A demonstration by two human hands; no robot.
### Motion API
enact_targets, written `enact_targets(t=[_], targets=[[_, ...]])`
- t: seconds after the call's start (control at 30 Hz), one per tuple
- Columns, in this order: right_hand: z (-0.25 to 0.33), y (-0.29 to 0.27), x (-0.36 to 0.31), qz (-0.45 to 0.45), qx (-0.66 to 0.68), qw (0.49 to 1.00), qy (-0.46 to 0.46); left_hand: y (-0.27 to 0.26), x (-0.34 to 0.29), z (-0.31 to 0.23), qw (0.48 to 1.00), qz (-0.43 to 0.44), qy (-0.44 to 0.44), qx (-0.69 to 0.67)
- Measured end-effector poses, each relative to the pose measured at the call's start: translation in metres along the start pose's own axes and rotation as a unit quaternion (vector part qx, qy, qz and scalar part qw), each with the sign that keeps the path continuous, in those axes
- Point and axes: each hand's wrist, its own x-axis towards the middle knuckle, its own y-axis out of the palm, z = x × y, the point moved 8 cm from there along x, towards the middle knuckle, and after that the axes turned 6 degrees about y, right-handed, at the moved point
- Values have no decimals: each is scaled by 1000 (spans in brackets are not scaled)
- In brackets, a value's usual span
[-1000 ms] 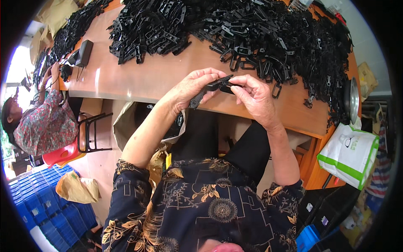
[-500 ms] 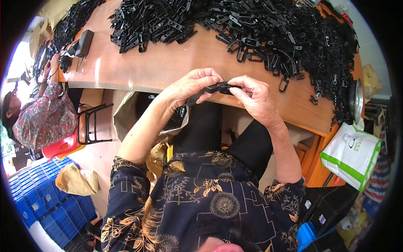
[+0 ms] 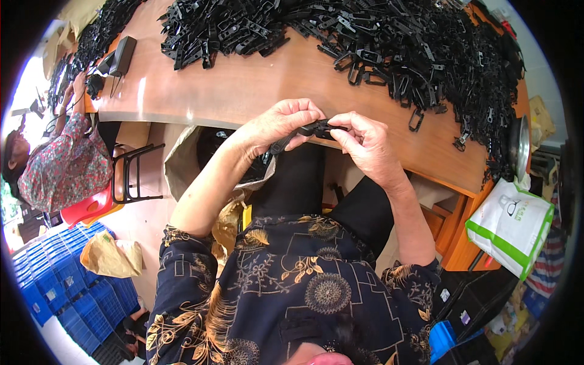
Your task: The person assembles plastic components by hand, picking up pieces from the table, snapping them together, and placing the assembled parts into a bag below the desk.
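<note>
Just off the front edge of the table, both my hands hold one long, narrow black plastic piece [image 3: 312, 128]. Its exact kind is not clear. My left hand [image 3: 281, 123] is closed on its left part, and a flat end [image 3: 281, 144] sticks out below the palm. At the other end, my right hand [image 3: 366, 143] pinches it between thumb and forefinger. The fingertips cover part of it. A large heap of similar black plastic pieces [image 3: 389, 45] lies along the far side of the brown table [image 3: 243, 91].
An open sack [image 3: 182, 167] with black pieces hangs below the table edge at left. A white-green bag [image 3: 510, 222] and metal bowl [image 3: 519, 146] are at right. Another person [image 3: 64, 161] sits at far left near a black-framed chair [image 3: 135, 176] and blue crates [image 3: 73, 286].
Both hands keep their hold on the black piece. My right fingers have shifted slightly on its right end, and the whole view has tilted a little.
</note>
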Motion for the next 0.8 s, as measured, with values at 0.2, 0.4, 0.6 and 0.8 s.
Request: enact_targets(t=[0.2, 0.4, 0.6, 0.8], targets=[[23, 9, -6, -52, -66, 993, -79, 2, -15, 9, 990, -133, 31, 43], [23, 30, -22, -7, -44, 998, -38, 16, -66, 15, 946, -226, 142, 186], [36, 69, -44, 54, -94, 992, -58, 9, -101, 48, 935, -205, 147, 248], [15, 104, -42, 130, 171, 973, 82, -18, -125, 58, 956, -202, 169, 125]])
